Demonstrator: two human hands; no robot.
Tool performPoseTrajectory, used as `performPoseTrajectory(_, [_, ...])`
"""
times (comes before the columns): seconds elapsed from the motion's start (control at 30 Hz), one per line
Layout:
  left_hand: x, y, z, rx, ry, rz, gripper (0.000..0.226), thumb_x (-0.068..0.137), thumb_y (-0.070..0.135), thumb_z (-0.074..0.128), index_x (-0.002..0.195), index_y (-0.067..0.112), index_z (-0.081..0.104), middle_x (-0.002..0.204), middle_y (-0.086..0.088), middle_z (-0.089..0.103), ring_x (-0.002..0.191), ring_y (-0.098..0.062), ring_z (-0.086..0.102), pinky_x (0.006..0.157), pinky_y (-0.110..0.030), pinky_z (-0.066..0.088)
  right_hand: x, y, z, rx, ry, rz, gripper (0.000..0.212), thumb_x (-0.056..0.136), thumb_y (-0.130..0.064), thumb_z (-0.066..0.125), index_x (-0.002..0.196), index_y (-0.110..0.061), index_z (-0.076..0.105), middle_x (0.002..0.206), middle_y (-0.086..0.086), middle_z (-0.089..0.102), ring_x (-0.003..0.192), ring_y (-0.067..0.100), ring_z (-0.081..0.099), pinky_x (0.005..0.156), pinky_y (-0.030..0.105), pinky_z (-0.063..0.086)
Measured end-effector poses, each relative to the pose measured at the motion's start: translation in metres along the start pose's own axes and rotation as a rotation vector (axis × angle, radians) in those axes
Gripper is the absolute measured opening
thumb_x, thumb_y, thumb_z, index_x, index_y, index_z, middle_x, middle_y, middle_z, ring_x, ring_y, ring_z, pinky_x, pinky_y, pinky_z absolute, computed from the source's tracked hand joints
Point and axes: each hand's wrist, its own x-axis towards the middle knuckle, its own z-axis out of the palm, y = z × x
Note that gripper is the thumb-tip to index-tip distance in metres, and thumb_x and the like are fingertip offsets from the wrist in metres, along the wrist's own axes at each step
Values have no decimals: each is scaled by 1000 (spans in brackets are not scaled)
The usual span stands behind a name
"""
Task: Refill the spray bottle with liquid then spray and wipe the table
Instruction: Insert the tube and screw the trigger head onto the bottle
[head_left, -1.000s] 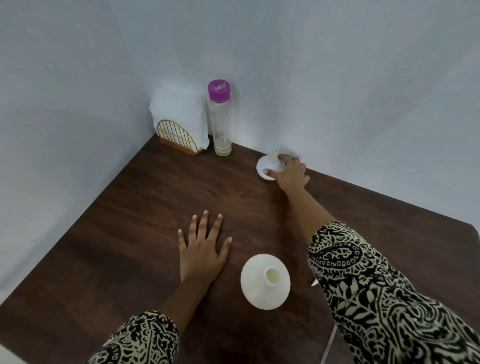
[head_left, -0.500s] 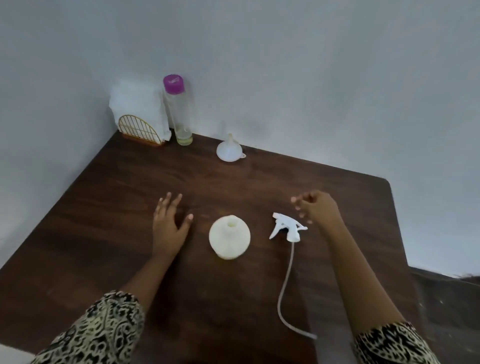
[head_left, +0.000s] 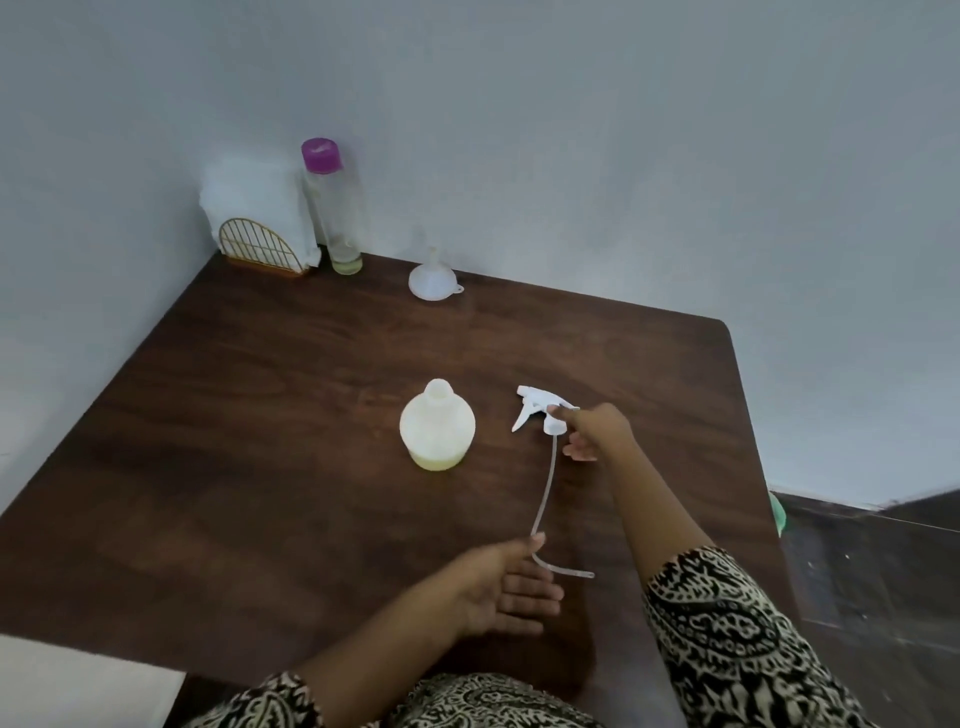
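Observation:
A white spray bottle (head_left: 437, 426) stands uncapped in the middle of the brown table (head_left: 260, 415), with a little yellowish liquid at its bottom. To its right lies the white spray head (head_left: 540, 408), its long clear tube (head_left: 545, 493) trailing toward me. My right hand (head_left: 597, 431) pinches the spray head at its collar, index finger on top. Near the tube's lower bend is my left hand (head_left: 509, 587), held open and palm up, its thumb touching the tube.
At the back left corner stand a clear bottle with a purple cap (head_left: 332, 208) and a gold wire holder of white napkins (head_left: 260, 244). A white funnel (head_left: 431, 278) sits upside down by the back wall. The table's right edge drops to a dark floor.
My right hand left the funnel at the back and came to the spray head. My left hand lifted off the table left of the bottle and moved to the tube's end.

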Motion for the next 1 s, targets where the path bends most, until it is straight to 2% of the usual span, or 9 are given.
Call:
performPoseTrajectory(0.1, [2, 11, 22, -40, 22, 42, 29, 90, 35, 63, 94, 7, 63, 75, -6, 74, 65, -15, 72, 61, -33, 58, -1, -4, 9, -19, 26, -21, 53, 70, -40, 81, 99, -5, 55, 79, 8, 61, 73, 30, 71, 78, 43, 59])
performPoseTrajectory(0.2, [-1, 17, 30, -84, 72, 90, 4, 92, 15, 62, 93, 11, 62, 64, -2, 72, 57, -11, 71, 57, -30, 58, -1, -8, 14, -25, 50, -38, 38, 72, -28, 80, 90, -5, 56, 74, 7, 61, 71, 28, 69, 78, 42, 59])
performPoseTrajectory(0.27, [-6, 18, 29, -102, 90, 105, 5, 93, 13, 60, 91, 11, 63, 60, 1, 71, 54, -8, 69, 55, -27, 58, 0, -11, 12, 12, 41, -12, 31, 73, -19, 79, 88, -3, 57, 75, 10, 62, 73, 29, 69, 79, 43, 59])
performPoseTrajectory(0.33, [-12, 19, 24, -134, 87, 124, 7, 93, 14, 60, 89, 10, 65, 60, 2, 70, 53, -7, 68, 53, -25, 58, 0, -14, 6, 109, 2, 23, 39, 74, -13, 78, 104, 3, 58, 80, 14, 61, 71, 28, 66, 72, 40, 60])
performPoseTrajectory(0.43, [-35, 26, 17, -174, 61, 178, 9, 89, 14, 65, 89, 6, 69, 65, 0, 71, 56, -8, 69, 55, -23, 58, -7, -25, -6, 305, -110, 54, 43, 79, -8, 73, 116, 3, 55, 85, 14, 58, 65, 25, 61, 47, 28, 57])
performPoseTrajectory(0.5, [-56, 35, 13, -205, 42, 236, 10, 86, 10, 66, 92, 3, 70, 68, -3, 72, 57, -9, 69, 55, -24, 58, -15, -37, -11, 435, -174, 64, 38, 84, -9, 69, 118, 1, 54, 87, 13, 56, 66, 23, 60, 44, 26, 56])
performPoseTrajectory(0.73, [-122, 87, -11, -221, 55, 596, 21, 76, 9, 65, 97, 6, 69, 71, -1, 70, 56, -6, 66, 57, -21, 59, -42, -98, -15, 748, -320, -85, 17, 89, -18, 65, 92, -4, 58, 80, 10, 58, 50, 13, 65, 45, 24, 55])
performPoseTrajectory(0.83, [-132, 122, -34, -154, 168, 732, 12, 89, 6, 60, 98, 5, 67, 70, -1, 70, 55, -5, 66, 57, -20, 58, -48, -126, -12, 857, -319, -132, 16, 87, -16, 67, 87, -3, 58, 77, 7, 57, 61, 13, 61, 48, 27, 57])
performPoseTrajectory(1.0, [-122, 154, -63, 11, 402, 842, 12, 86, 4, 65, 98, 6, 70, 77, -3, 72, 60, -6, 67, 59, -21, 59, -53, -154, -6, 1006, -253, -180, 15, 86, -10, 67, 80, -3, 55, 73, 8, 52, 69, 16, 58, 53, 29, 58])
